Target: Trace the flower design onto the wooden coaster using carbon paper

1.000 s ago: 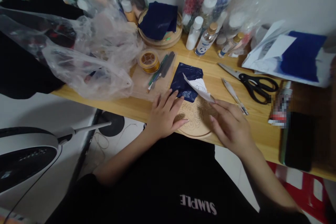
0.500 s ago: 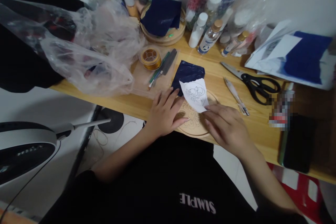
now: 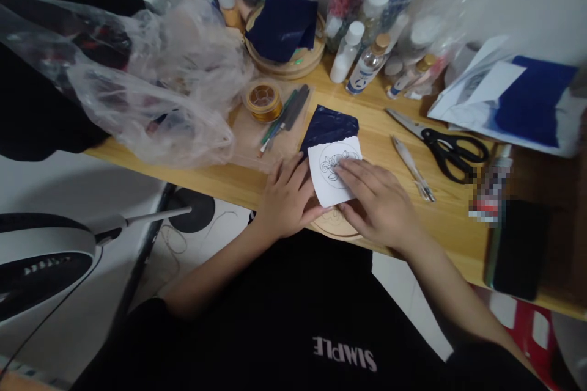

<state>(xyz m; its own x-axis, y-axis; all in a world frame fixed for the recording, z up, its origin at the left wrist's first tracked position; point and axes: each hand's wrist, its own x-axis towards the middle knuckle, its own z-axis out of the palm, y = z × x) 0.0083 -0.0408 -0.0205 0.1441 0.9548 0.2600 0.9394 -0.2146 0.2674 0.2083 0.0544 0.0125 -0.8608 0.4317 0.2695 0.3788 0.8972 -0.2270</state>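
A white paper (image 3: 324, 180) with a line drawing in a circle lies over a round wooden board (image 3: 337, 228) at the table's front edge. Dark blue sheet, apparently carbon paper (image 3: 331, 122), shows behind the paper's far edge. My left hand (image 3: 284, 198) rests at the left side of the board, fingers spread, its thumb by the paper's near edge. My right hand (image 3: 380, 198) lies on the right part of the paper with fingers stretched out over the drawing. Most of the board, and part of the drawing, is hidden.
A pen (image 3: 413, 168) and black-handled scissors (image 3: 440, 143) lie to the right, with a tube (image 3: 493, 186) and a dark phone (image 3: 518, 250) beyond. To the left are a gold wire spool (image 3: 263, 102) and a plastic bag (image 3: 178, 98). Bottles (image 3: 364, 67) stand behind.
The paper's lifted, curled near edge has come down over the board, covering its line pattern. My right hand has moved left, from the paper's corner onto its face. My left hand stays put.
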